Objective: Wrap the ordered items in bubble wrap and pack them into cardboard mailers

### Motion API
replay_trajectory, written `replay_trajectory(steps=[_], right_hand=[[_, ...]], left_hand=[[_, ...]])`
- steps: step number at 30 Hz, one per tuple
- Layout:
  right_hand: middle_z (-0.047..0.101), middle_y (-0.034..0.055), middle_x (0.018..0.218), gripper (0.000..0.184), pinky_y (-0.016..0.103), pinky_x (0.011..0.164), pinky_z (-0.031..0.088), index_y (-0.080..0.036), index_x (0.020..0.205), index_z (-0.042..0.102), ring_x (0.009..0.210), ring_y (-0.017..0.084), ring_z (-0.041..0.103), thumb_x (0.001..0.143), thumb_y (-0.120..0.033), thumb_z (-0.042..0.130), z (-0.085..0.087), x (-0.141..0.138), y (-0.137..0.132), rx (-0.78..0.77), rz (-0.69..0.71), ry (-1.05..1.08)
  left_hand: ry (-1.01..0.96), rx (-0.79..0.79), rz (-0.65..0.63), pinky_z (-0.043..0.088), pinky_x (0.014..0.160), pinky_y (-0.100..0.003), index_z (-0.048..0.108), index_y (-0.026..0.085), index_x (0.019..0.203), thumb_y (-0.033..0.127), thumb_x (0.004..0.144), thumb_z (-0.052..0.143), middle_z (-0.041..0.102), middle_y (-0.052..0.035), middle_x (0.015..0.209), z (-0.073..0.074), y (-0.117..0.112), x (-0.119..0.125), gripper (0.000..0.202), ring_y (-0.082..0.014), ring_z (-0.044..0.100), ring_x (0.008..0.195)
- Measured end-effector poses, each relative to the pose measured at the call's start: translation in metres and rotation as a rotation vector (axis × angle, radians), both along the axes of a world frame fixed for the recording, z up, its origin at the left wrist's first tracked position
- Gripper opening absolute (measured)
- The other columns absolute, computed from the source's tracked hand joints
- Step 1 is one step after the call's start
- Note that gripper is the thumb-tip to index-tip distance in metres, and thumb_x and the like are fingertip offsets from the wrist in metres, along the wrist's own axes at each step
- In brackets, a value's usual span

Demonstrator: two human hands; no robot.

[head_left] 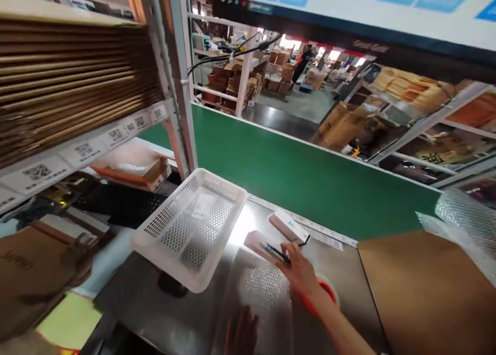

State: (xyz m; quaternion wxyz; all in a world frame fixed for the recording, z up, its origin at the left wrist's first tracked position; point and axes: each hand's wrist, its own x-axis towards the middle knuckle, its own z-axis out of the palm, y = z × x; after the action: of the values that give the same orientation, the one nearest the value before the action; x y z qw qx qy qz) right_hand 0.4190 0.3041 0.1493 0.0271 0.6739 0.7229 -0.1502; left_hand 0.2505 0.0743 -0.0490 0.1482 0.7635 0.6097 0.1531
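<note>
My right hand point(301, 273) reaches over the steel table, its fingers closed around a slim dark pen point(277, 252) with a bluish end. Just beyond the fingertips lies a small white box point(289, 225), with a short black piece by its near end. A clear bubble wrap sheet point(265, 285) lies flat below the pen. On the near end of that sheet rests my left hand point(242, 332), dark and slightly blurred, fingers stretched and holding nothing I can see. Partly hidden under my right wrist is a red-and-clear tape roll point(327, 291).
A white perforated basket point(209, 277) holding a paper slip stands left of the hands. Behind runs a green conveyor belt point(310, 179). Stacked flat cardboard point(77, 81) fills the left shelf. An open carton point(430, 293) stands at right, and a monitor point(360, 14) hangs above.
</note>
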Motion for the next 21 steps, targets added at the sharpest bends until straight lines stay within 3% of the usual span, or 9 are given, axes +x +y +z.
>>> replay_trajectory(steps=[3, 6, 9, 13, 18, 21], right_hand=[[0.060, 0.0084, 0.137, 0.043, 0.031, 0.083, 0.051, -0.024, 0.133, 0.054, 0.105, 0.023, 0.071, 0.091, -0.021, 0.063, -0.014, -0.026, -0.017, -0.085, 0.044, -0.011], [0.060, 0.0070, 0.136, 0.042, 0.029, 0.078, 0.048, -0.024, 0.131, 0.055, 0.102, 0.022, 0.072, 0.091, -0.016, 0.063, -0.030, -0.040, -0.022, -0.116, 0.042, -0.056], [0.060, 0.0054, 0.137, 0.042, 0.028, 0.073, 0.044, -0.027, 0.131, 0.057, 0.098, 0.021, 0.072, 0.092, -0.016, 0.065, -0.038, -0.042, -0.022, -0.135, 0.031, -0.091], [0.059, 0.0049, 0.141, 0.043, 0.027, 0.072, 0.044, -0.029, 0.133, 0.058, 0.098, 0.020, 0.073, 0.092, -0.019, 0.065, -0.038, -0.041, -0.022, -0.161, 0.013, -0.120], [0.056, 0.0094, 0.146, 0.053, 0.031, 0.078, 0.049, -0.028, 0.142, 0.057, 0.101, 0.023, 0.071, 0.090, -0.022, 0.066, -0.029, -0.046, -0.021, -0.170, -0.008, -0.080], [0.058, 0.0133, 0.143, 0.056, 0.035, 0.085, 0.054, -0.023, 0.140, 0.058, 0.103, 0.024, 0.068, 0.085, -0.026, 0.065, -0.023, -0.039, -0.033, -0.076, -0.116, 0.124]], left_hand=[[-0.043, 0.039, 0.036, 0.053, 0.113, -0.059, 0.052, 0.045, 0.152, 0.042, 0.079, 0.076, 0.056, 0.0012, 0.155, -0.026, -0.006, 0.011, 0.076, -0.0316, 0.057, 0.143], [-0.050, 0.086, 0.054, 0.046, 0.118, -0.060, 0.047, 0.042, 0.155, 0.045, 0.077, 0.077, 0.052, 0.0005, 0.159, -0.036, -0.006, 0.018, 0.084, -0.0328, 0.050, 0.149], [-0.047, 0.117, 0.056, 0.039, 0.121, -0.061, 0.046, 0.038, 0.157, 0.048, 0.077, 0.077, 0.049, -0.0010, 0.163, -0.030, -0.009, 0.018, 0.087, -0.0345, 0.043, 0.154], [-0.080, 0.076, 0.048, 0.041, 0.122, -0.063, 0.037, 0.036, 0.161, 0.045, 0.080, 0.076, 0.042, -0.0038, 0.167, -0.016, -0.010, 0.013, 0.091, -0.0350, 0.044, 0.153], [-0.228, -0.221, -0.096, 0.045, 0.123, -0.064, 0.020, 0.041, 0.163, 0.043, 0.086, 0.071, 0.029, -0.0018, 0.170, -0.005, 0.000, -0.005, 0.093, -0.0352, 0.036, 0.156], [-0.248, -0.362, -0.184, 0.039, 0.126, -0.066, 0.019, 0.039, 0.164, 0.042, 0.090, 0.065, 0.024, -0.0024, 0.171, 0.010, 0.008, -0.020, 0.087, -0.0361, 0.027, 0.158]])
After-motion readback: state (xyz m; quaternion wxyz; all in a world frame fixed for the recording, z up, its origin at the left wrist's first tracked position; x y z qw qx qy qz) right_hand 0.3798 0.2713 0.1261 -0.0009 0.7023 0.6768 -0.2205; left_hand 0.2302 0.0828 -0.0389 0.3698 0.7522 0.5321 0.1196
